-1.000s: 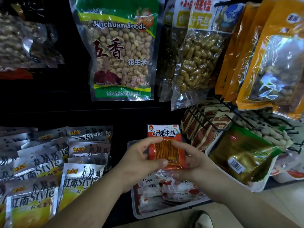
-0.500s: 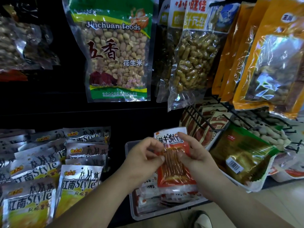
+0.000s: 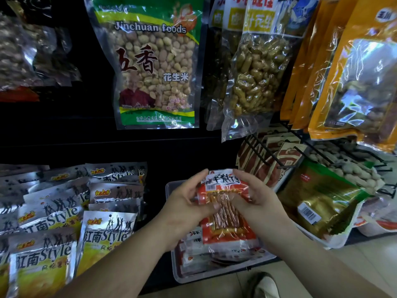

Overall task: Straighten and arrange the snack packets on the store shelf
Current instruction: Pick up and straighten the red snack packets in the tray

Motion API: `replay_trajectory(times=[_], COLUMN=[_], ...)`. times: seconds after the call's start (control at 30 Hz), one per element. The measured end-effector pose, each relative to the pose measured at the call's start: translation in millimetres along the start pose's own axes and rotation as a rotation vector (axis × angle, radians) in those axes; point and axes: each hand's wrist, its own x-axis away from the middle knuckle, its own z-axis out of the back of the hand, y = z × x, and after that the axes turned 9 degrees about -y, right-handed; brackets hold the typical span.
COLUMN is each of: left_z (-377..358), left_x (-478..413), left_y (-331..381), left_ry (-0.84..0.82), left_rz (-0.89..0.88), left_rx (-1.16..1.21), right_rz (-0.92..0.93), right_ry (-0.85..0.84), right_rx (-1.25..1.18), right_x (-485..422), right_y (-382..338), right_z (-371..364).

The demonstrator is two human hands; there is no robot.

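Both hands are meeting at the middle of the view, low down, and are holding one red snack packet (image 3: 223, 203) between them. The left hand (image 3: 184, 203) is gripping the packet's nine o'clock edge, with the thumb lying across the clear window on the front and the fingers rising behind the upper left corner. The right hand (image 3: 255, 201) is gripping the three o'clock edge in the same way, with the thumb on the front and the fingers curling over the upper right corner. The packet is sitting squarely between the two grips. Its white printed header is pointing to twelve o'clock and poking out above the fingertips. Its lower end is running down past the palms toward six o'clock. The reddish-brown strips inside are showing through the window between the two thumbs.

Directly under the held packet, at six o'clock, a grey tray (image 3: 169, 186) is holding a stack of similar red-and-white packets (image 3: 193, 250). Whether the held packet's lower end is touching that stack cannot be told.

At eight o'clock of the hands, rows of silver-and-yellow packets (image 3: 105, 239) are lying overlapped on the shelf. At three o'clock, a gold-and-green bag (image 3: 318, 203) is lying tilted in a white bin. At twelve o'clock, a green-topped peanut bag (image 3: 156, 67) is hanging. A bag of peanuts in their shells (image 3: 253, 76) is hanging at one o'clock, and orange bags (image 3: 354, 72) are hanging at two o'clock.
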Motion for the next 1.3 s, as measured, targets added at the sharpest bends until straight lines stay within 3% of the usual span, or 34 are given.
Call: replay_trajectory(times=[0.13, 0.27, 0.43, 0.53, 0.63, 0.7, 0.77, 0.83, 0.97, 1.1, 1.17, 1.3], left_z=[0, 3, -2, -13, -11, -6, 0, 3, 9, 27, 32, 25], left_x=[3, -3, -9, -5, -7, -9, -11, -13, -27, -53, -65, -76], left_y=[-2, -8, -12, -4, -7, -11, -15, -20, -33, -51, -60, -74], left_ry=[-0.179, -0.061, 0.096, 0.088, 0.067, 0.085, 0.085, 0.061, 0.131, 0.370, 0.424, 0.351], left_rz=[0.088, 0.054, -0.045, -0.050, 0.002, 0.032, 0.058, 0.067, -0.002, -0.033, -0.012, 0.036], left_rx=[-0.069, -0.097, -0.501, -0.363, -0.296, -0.301, -0.288, -0.248, -0.251, -0.182, -0.207, -0.260], right_rz=[-0.053, -0.121, -0.087, -0.019, -0.035, 0.011, 0.102, 0.107, -0.010, 0.086, 0.101, -0.133], right_ry=[0.097, -0.258, -0.254, -0.370, -0.453, -0.309, -0.072, 0.030, 0.031, 0.147, 0.103, -0.086], right_rx=[-0.239, -0.183, -0.007, 0.103, 0.055, 0.141, 0.452, 0.716, 0.571, 0.809, 0.905, 1.113], right_x=[-3, 3, 4, 8, 12, 9, -1, -15, -49, -81, -96, -109], right_y=[4, 5, 3, -3, -6, 3, 13, 14, 11, 25, 37, 65], right_z=[9, 17, 7, 3, 0, 4, 16, 23, 24, 26, 25, 18])
